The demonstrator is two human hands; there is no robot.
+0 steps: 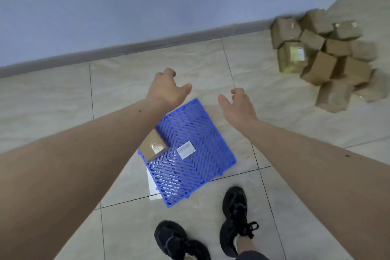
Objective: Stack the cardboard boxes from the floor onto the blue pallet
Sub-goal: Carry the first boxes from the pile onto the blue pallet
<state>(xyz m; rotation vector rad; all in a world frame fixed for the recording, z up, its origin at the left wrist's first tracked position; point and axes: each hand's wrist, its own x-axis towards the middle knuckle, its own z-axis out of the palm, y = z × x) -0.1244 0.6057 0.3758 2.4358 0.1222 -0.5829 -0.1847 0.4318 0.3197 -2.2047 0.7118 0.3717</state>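
One taped cardboard box point(153, 145) is seen on the blue pallet point(196, 167), at its left edge, below the left hand point(167, 88); its long axis runs from near left to far right. A white label point(185, 150) (print too blurred to be read) is stuck on the pallet just right of it. Both hands are held out empty with fingers loosely curled, the right hand point(238, 105) included. The pile of cardboard boxes point(322, 59) is left on the floor, well beyond the right fingertips, by the wall
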